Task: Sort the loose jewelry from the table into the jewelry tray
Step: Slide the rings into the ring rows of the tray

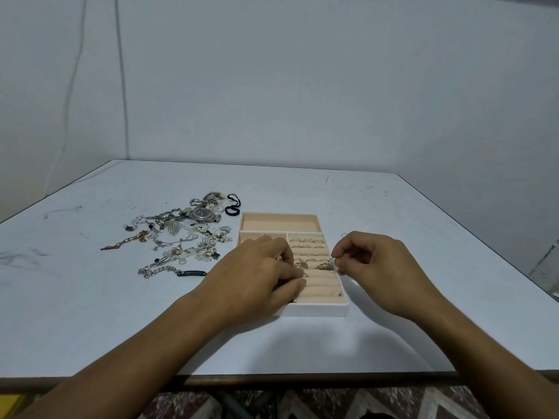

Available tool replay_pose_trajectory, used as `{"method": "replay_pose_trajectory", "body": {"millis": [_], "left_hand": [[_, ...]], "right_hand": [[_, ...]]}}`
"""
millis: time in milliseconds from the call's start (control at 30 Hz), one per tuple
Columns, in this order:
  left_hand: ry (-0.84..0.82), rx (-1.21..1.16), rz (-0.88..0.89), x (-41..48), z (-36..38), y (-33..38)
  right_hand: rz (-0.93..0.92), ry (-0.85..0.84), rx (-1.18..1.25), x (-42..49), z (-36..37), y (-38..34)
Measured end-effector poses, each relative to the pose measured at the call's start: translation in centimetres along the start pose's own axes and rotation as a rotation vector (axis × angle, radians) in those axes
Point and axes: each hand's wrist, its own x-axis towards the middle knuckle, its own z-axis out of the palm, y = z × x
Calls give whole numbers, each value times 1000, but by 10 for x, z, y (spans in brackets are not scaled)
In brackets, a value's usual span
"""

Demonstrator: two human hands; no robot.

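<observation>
A white jewelry tray (314, 311) with beige lining sits mid-table. Its right section holds rows of ring rolls with several rings (307, 241) slotted in. My left hand (257, 273) lies over the tray's left side, its fingertips pinching a small ring (305, 275) at the ring rolls. My right hand (375, 261) hovers at the tray's right edge and pinches a thin hoop ring (332, 261) between thumb and finger. A pile of loose jewelry (181, 237) lies left of the tray: chains, bracelets, a silver watch (202, 213), a black cord (233, 204).
The tray's long back compartment (279, 222) shows only lining. A small loose ring (344, 235) lies on the table just right of the tray. The table's front edge (302, 378) runs close to my forearms. A wall stands behind the table.
</observation>
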Motion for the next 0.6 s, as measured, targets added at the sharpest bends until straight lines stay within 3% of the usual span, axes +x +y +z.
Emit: {"method": "replay_pose_trajectory", "body": {"millis": [600], "left_hand": [[-32,-34,-49,-4,0,0]], "right_hand": [[-88,45,-141,-3,11,3]]}}
